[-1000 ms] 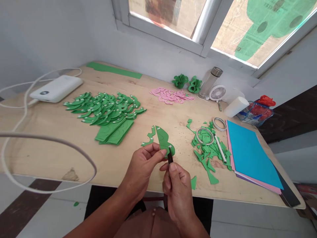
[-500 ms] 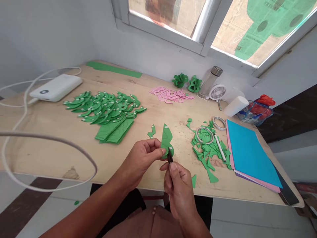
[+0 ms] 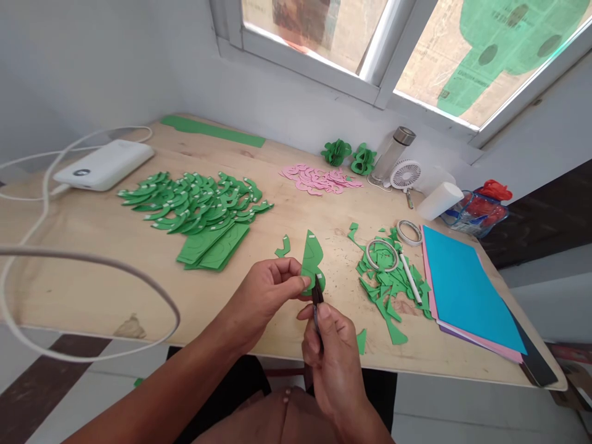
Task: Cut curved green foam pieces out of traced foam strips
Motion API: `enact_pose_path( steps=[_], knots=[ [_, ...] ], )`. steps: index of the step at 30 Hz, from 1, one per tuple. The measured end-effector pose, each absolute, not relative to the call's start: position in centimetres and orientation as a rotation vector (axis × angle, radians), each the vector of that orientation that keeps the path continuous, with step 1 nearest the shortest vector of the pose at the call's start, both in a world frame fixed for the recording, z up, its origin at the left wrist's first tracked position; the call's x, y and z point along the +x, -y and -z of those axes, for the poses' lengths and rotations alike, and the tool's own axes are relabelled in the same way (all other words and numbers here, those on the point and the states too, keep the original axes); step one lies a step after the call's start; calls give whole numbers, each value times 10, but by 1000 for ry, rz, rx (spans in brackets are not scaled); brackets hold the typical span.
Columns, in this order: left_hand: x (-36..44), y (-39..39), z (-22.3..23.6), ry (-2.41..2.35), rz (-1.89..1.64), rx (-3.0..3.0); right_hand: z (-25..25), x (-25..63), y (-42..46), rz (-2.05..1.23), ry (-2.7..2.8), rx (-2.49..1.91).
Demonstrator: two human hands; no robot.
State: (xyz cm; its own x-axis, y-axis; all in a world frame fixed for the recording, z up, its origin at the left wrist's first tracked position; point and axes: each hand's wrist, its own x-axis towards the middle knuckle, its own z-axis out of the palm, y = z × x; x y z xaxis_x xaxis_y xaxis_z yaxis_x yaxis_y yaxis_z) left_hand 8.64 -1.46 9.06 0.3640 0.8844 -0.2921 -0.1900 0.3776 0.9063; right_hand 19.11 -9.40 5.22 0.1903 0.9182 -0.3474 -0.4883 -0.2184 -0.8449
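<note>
My left hand (image 3: 271,293) pinches a curved green paper cut-out (image 3: 311,258) and holds it upright over the front of the wooden table (image 3: 92,271). My right hand (image 3: 332,357) is closed round a small dark-tipped tool (image 3: 317,297) whose tip meets the lower end of the cut-out. A small green scrap (image 3: 283,247) lies on the table just behind my left hand.
A heap of green cut-outs (image 3: 198,206) lies at left, pink cut-outs (image 3: 319,179) at the back. Green scraps, tape rings (image 3: 383,254) and a white pen (image 3: 411,277) sit at right beside stacked coloured sheets (image 3: 467,290). A power bank (image 3: 104,164) with cables, fan (image 3: 405,175) and bottle stand behind.
The cut-out has turned more upright in my left hand, and a small green scrap that hung beside it now lies on the table. Both hands have stayed in place.
</note>
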Motion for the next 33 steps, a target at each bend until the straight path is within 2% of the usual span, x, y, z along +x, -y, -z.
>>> enact_pose_path(
  steps=[17,33],
  knots=[
    [86,15,-92,-936,-810,930,-51,188,96,-1366,482,-1193],
    [74,-1,-99,-867,-609,1063,-46,198,101,-1325,678,-1275]
  ],
)
